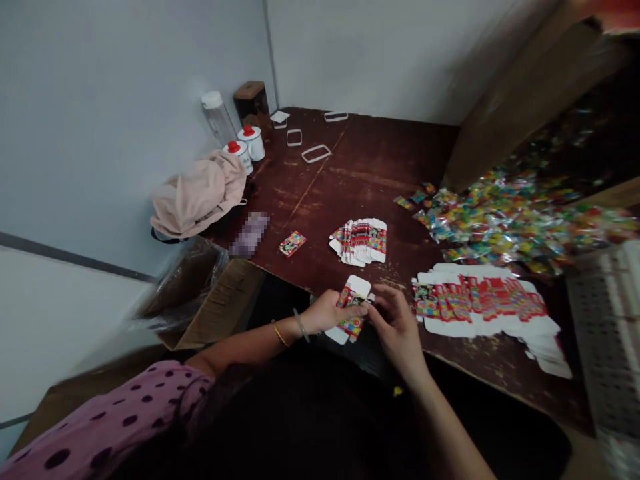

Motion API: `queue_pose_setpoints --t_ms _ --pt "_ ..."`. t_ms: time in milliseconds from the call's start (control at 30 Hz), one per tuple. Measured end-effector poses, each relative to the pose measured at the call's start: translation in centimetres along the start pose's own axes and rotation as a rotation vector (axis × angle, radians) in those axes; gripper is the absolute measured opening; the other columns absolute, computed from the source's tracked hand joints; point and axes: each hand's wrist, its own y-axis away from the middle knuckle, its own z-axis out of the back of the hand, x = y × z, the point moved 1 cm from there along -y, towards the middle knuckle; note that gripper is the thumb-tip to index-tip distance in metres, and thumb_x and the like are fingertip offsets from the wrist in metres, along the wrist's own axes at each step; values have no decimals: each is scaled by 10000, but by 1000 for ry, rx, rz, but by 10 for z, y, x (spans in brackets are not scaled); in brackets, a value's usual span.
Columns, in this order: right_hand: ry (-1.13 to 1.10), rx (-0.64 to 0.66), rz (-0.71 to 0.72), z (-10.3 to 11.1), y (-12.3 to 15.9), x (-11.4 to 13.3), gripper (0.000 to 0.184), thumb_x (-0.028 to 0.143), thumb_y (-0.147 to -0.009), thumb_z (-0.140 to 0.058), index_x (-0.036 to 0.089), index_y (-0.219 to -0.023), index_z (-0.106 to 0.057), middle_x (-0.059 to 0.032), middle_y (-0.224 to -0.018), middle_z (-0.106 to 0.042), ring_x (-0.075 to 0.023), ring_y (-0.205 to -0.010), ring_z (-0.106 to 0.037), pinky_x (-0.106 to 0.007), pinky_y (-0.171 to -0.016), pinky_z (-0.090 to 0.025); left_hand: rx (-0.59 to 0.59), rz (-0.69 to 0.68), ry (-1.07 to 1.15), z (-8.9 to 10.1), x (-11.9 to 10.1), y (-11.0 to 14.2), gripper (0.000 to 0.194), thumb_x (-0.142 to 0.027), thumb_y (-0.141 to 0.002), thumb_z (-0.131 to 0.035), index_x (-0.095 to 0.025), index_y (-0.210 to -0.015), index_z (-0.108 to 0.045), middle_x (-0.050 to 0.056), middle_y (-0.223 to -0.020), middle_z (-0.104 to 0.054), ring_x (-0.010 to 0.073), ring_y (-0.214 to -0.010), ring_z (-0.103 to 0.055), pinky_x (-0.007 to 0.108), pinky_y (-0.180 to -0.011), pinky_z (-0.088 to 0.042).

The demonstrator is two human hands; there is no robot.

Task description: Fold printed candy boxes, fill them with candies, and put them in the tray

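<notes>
Just off the table's front edge, my left hand is closed around a small printed carton with white end flaps standing out. The fingers of my right hand pinch the right side of that same carton; the fingertips are partly hidden. Beyond my hands lies a fanned stack of flat cartons. A single closed printed box rests to its left. On the right, a long overlapping row of flat cartons is spread along the table.
Colourful wrapped sweets spill from a cardboard box at the right. A white perforated crate stands at the right edge. A pink cloth bag, lidded white mugs and a bottle occupy the left. An open carton box sits below.
</notes>
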Motion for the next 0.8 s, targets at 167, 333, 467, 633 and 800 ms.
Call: queue_pose_setpoints --t_ms 167,333,467,633,800 --pt "-74 -71 -98 -6 31 -9 281 422 -743 -736 218 -825 -560 20 -752 -578 -129 -711 -556 -241 -669 -459 -181 -330 -168 -4 14 19 483 -404 -781 -688 -157 -1164 -530 40 -903 -660 127 -773 -604 229 -708 -456" --pt "-483 108 -527 2 60 -20 263 440 -759 -715 198 -778 -613 20 -687 -568 -93 -574 -500 -212 -544 -439 -34 -241 -295 -7 23 49 336 -386 -795 -666 -142 -1021 -619 19 -814 -642 101 -678 -564 197 -636 -419" --pt "-601 317 -785 -1 73 -29 294 311 -659 -805 198 -888 -658 19 -745 -609 -66 -543 -499 -189 -517 -440 63 -127 -337 -10 25 68 274 -378 -852 -578 -132 -918 -680 18 -750 -643 105 -660 -552 201 -628 -405" --pt "-335 397 -597 -9 71 -29 306 357 -645 -795 179 -876 -700 -8 -789 -650 -92 -588 -521 -216 -549 -447 -3 136 38 -7 38 64 487 -278 -763 -637 -152 -1224 -542 -2 -737 -616 115 -659 -569 218 -645 -430" --pt "28 302 -255 -19 71 -24 479 541 -866 -513 181 -597 -680 -53 -753 -658 -155 -691 -584 -265 -640 -469 114 481 391 -3 59 54 533 -211 -718 -538 -132 -1245 -526 45 -750 -646 160 -620 -618 283 -619 -478"
